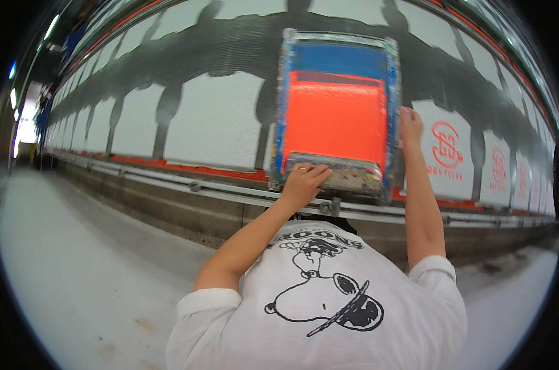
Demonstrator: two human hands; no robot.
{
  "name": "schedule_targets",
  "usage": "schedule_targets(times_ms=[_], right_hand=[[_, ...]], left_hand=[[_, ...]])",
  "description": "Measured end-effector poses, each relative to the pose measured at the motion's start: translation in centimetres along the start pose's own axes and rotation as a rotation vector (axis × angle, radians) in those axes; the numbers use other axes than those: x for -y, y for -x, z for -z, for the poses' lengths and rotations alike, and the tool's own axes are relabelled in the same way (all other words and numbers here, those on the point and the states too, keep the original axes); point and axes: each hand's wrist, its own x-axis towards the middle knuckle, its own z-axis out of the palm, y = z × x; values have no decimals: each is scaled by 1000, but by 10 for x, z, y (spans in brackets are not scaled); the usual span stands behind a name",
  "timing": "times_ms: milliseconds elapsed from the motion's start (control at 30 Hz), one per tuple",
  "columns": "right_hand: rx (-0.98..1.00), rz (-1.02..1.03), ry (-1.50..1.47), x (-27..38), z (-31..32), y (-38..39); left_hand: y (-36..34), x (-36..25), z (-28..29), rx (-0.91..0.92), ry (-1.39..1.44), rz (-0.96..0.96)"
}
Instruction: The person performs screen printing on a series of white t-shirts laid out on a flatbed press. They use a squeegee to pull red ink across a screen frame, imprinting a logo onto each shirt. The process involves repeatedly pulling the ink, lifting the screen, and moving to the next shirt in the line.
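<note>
1. Head view: from where I stand, the screen frame point(393, 92) spans the near half of the long printing table point(224, 46), its near end by the rail point(242, 190) along the table's near edge; I can't tell whether it lies flat.
2. The left hand point(305, 185) lays bent fingers over the squeegee point(350, 179) at the frame's near end; whether they clamp it, I can't tell.
3. The right hand point(411, 127) is at the frame's right side, fingers close together; their grip is unclear.
4. To my mind, good handling means keeping both sides level, so the red ink point(335, 120) stays pooled and the squeegee doesn't slide.
5. I'd square the frame to the rail and keep it off the printed piece point(447, 184) rightward.
</note>
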Motion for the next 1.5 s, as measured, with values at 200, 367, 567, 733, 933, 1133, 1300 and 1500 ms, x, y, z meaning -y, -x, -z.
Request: schedule_targets(times_ms=[200, 367, 567, 733, 933, 1133, 1300, 1500], right_hand=[[-27, -20, -96, 88, -36, 31], [-20, 31, 37, 111, -130, 76], [-47, -17, 85, 187, -245, 163], [-56, -176, -21, 215, -286, 189], [11, -163, 68, 218, -324, 200], [45, -184, 171, 212, -316, 203], [80, -255, 149, 209, -316, 199], [91, -254, 115, 209, -310, 198]], left_hand=[[12, 58, 50, 33, 102, -8], [43, 143, 104, 152, 188, 92], [112, 241, 182, 230, 112, 169], [132, 275, 220, 297, 77, 86], [88, 326, 246, 338, 33, 138], [13, 385, 242, 260, 102, 108], [-59, 426, 246, 363, 89, 128], [-100, 465, 238, 506, 136, 128]])
